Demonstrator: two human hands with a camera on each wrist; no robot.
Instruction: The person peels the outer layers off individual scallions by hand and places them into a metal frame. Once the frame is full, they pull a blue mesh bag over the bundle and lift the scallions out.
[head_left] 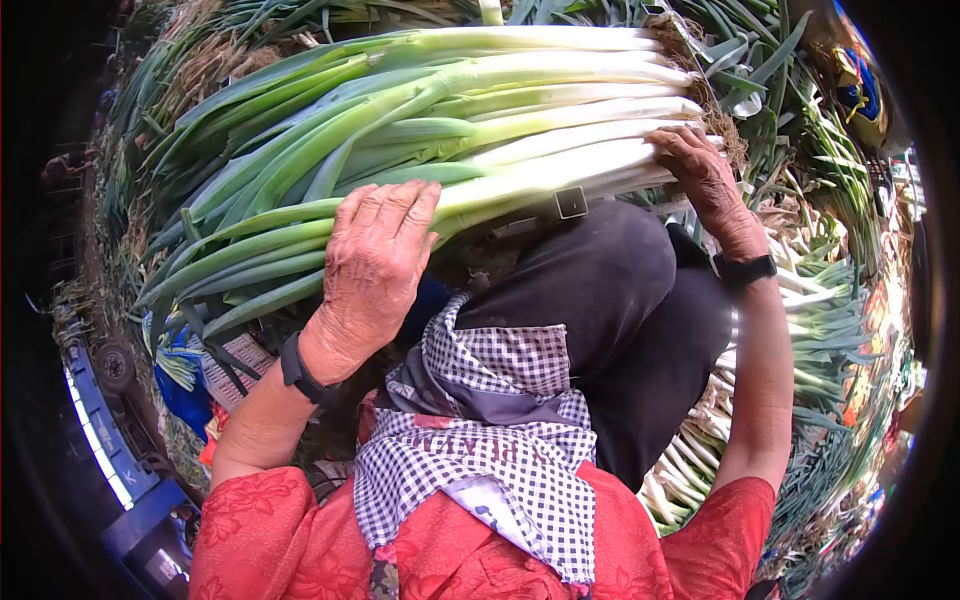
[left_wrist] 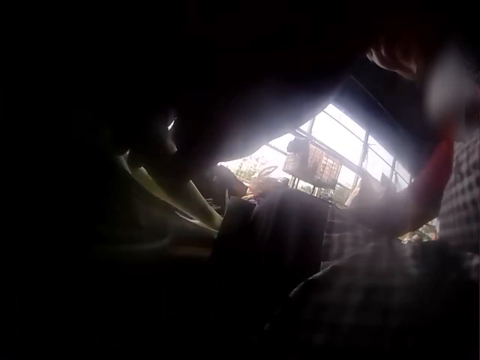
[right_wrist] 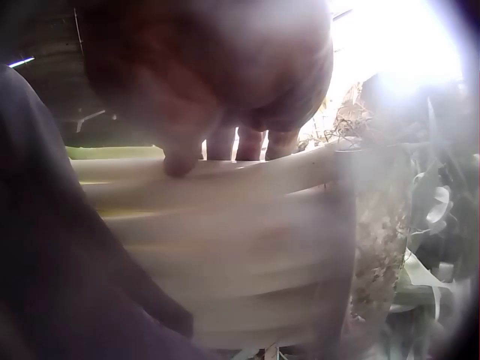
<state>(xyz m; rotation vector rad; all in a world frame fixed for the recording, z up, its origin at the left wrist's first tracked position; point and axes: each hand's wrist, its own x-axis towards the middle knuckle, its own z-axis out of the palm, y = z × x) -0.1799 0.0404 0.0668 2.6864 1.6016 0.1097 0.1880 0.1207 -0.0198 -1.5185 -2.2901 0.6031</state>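
A wide bundle of green onions [head_left: 480, 130] lies across in front of the person, white stems to the right and green leaves to the left. The left hand [head_left: 375, 255] rests on the nearest leaves with its fingers extended close together. Farther right, the right hand [head_left: 697, 175] presses on the white stems near the roots. In the right wrist view, the fingers and thumb of that right hand [right_wrist: 225, 139] touch the top of the row of stems [right_wrist: 225, 240]. The left wrist view is mostly dark; only a pale stalk [left_wrist: 172, 195] shows beside the hand.
The person's dark-trousered knees [head_left: 600, 290] are just below the bundle. More green onions [head_left: 700, 440] lie at the right. Loose leaves [head_left: 760, 70] and roots are piled behind. A blue cart edge [head_left: 105, 440] with a wheel [head_left: 114, 368] stands at the left.
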